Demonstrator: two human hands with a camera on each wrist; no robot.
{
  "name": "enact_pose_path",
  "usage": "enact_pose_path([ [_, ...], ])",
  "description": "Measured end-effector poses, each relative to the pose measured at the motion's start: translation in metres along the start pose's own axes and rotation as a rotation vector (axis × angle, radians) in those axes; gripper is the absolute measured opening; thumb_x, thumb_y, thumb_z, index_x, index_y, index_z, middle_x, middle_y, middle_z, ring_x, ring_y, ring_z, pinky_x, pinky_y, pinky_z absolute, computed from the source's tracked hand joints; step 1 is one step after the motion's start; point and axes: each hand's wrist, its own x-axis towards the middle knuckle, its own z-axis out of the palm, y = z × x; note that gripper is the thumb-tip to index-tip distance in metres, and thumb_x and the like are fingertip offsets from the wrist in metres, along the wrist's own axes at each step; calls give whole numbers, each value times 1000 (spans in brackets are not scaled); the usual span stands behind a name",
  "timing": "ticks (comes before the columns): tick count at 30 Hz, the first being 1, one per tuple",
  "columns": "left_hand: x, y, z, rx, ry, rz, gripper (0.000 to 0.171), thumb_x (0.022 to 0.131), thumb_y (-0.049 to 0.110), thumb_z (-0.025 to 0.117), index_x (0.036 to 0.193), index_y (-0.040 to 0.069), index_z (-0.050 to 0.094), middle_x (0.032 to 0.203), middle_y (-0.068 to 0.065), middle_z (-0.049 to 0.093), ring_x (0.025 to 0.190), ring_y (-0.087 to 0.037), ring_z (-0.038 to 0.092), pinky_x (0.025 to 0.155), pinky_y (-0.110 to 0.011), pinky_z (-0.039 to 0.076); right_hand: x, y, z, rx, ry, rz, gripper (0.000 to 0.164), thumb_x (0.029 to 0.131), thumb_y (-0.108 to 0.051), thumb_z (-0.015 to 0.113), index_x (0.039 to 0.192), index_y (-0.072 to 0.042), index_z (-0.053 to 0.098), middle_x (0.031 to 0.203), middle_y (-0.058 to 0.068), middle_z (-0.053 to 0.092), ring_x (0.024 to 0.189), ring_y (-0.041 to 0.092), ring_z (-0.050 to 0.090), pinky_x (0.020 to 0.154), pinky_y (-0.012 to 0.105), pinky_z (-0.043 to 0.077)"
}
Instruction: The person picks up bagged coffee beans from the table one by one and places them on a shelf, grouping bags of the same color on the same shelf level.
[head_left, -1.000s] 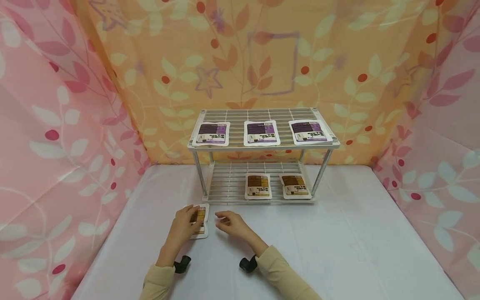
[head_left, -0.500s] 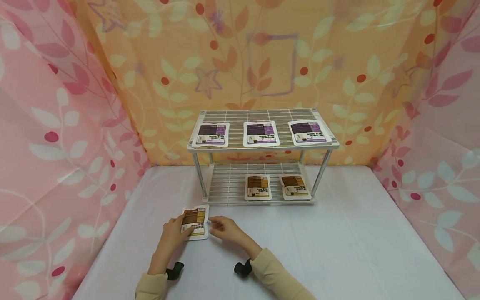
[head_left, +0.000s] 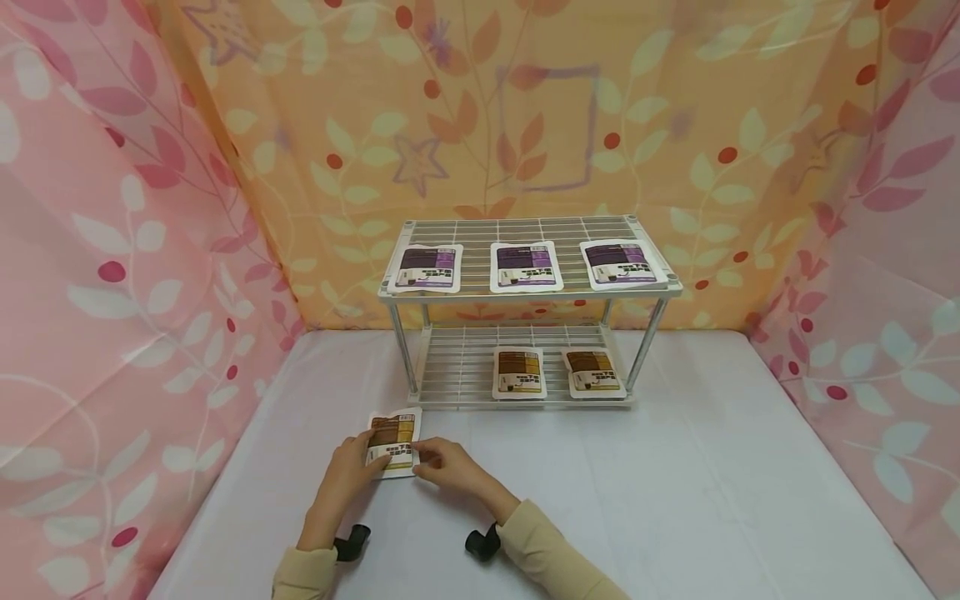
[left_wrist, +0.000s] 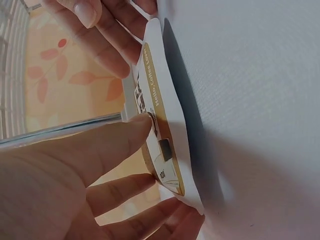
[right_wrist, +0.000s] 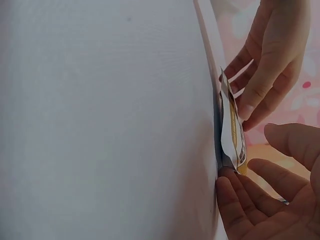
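A flat white-edged coffee pouch point(head_left: 395, 427) with a brown and yellow label lies just in front of the rack's left end. In the left wrist view, "Hello, Coffee Lover" can be read on this pouch point(left_wrist: 162, 105). My left hand point(head_left: 347, 468) pinches its left side, the thumb on the printed face and the fingers round the edge. At the opposite side, my right hand point(head_left: 455, 468) has its fingertips right at the edge. The right wrist view shows the right thumb point(right_wrist: 290, 140) raised apart from the pouch.
Behind the hands stands a two-tier white wire rack point(head_left: 442, 367). Three purple-labelled pouches, one being the middle pouch point(head_left: 526, 267), lie on top. Two brown-labelled pouches, including the right one point(head_left: 593, 372), lie below. Floral cloth point(head_left: 330, 250) walls surround the white table point(head_left: 675, 500).
My left hand has shifted left and down off the label to the pouch's left side. My right hand, earlier apart from the pouch, has come to its right edge.
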Motion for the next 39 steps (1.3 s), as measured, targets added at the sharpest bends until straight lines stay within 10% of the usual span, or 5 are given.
enact_pose_path([
  [39,0,32,10,-74,7,43,63,74,11,76,131,3,51,120,-22,56,98,-32,59,79,-45,50,-24,0,-26,-116,99,-82,39,87,-10,63,121,7,56,109,20,60,95,29,62,82,24,52],
])
